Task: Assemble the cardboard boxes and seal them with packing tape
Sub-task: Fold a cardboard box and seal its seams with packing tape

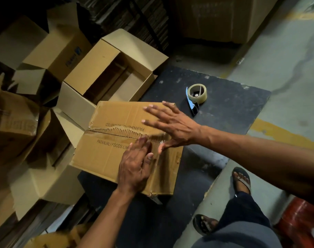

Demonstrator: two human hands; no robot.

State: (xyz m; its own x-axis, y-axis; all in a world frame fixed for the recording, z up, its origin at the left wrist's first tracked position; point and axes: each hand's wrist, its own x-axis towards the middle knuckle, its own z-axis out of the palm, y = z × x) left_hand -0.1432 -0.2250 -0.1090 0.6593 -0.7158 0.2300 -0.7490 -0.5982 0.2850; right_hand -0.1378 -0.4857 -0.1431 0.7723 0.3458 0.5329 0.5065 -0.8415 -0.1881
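Lying under both palms, the closed cardboard box rests on a dark mat. Right hand is spread flat over its far flap; left hand presses, fingers together, along the taped seam. Beyond the right hand's fingertips sits the tape dispenser.

dark mat, taped cardboard box, tape dispenser on it

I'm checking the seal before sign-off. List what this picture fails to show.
Head view:
- Centre seam of the brown printed cardboard box: its right part lies under the left hand and right hand.
- Printed company name: cut short by both hands.
- Clear tape roll in its blue-handled dispenser: tape left, too small.
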